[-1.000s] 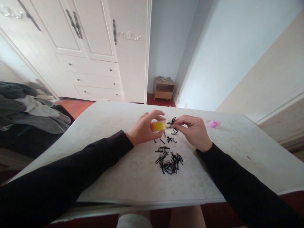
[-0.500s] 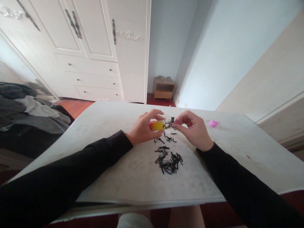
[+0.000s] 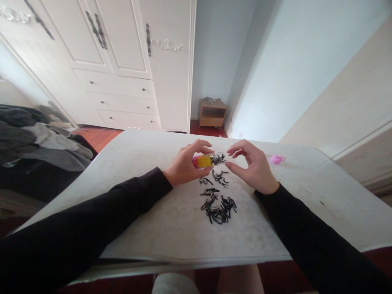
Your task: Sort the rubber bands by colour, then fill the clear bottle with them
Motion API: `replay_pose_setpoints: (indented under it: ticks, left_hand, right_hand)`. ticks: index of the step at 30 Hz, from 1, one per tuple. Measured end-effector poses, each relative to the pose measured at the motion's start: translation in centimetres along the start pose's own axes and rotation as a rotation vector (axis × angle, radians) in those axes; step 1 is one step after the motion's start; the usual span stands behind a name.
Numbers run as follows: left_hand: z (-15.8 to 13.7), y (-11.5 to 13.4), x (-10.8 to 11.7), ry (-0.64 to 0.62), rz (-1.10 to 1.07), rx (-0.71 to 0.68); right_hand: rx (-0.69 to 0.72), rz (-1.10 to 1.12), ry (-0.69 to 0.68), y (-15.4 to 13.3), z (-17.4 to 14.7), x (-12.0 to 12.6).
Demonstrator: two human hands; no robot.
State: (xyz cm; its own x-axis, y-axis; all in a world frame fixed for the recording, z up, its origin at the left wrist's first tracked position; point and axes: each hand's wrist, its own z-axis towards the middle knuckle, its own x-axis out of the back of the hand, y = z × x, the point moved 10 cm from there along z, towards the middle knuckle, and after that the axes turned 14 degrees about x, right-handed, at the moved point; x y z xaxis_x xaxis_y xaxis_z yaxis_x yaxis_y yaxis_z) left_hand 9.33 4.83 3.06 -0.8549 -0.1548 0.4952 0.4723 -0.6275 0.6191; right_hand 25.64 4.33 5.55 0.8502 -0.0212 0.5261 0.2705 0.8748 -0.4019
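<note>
My left hand grips a small clear bottle lying on its side, its open end toward the right. Pink and yellow bits fill the inner part, and black rubber bands sit near the mouth. Just right of that mouth is my right hand, thumb and fingers apart with nothing visible between them. On the table below the hands, loose black bands are scattered. Closer to me lies a larger heap of black bands.
A crumpled pink object rests on the white table to the right. Beyond the table stand a white wardrobe and a small wooden cabinet. Clothes are piled at the left.
My right fingers have parted and drawn back slightly from the bottle mouth. The black bands that stuck out there now lie mostly inside. More loose bands show beneath.
</note>
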Motion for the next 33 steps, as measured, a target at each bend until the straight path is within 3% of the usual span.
replay_pose_setpoints:
  ticks: [8, 13, 23, 33]
  left_hand:
    - [-0.2, 0.4, 0.1, 0.025, -0.001, -0.059]
    - [-0.2, 0.4, -0.1, 0.012, 0.013, -0.081]
    - [-0.2, 0.7, 0.2, 0.027, -0.026, -0.087]
    - [-0.3, 0.3, -0.3, -0.001, 0.019, -0.080]
  right_hand:
    - [0.149, -0.169, -0.188, -1.1, 0.1, -1.5]
    - [0.159, -0.218, -0.364, -0.6, -0.7, -3.4]
    - [0.168, -0.252, -0.132, -1.6, 0.3, -0.8]
    - [0.106, -0.224, -0.417, -0.1, -1.2, -4.2]
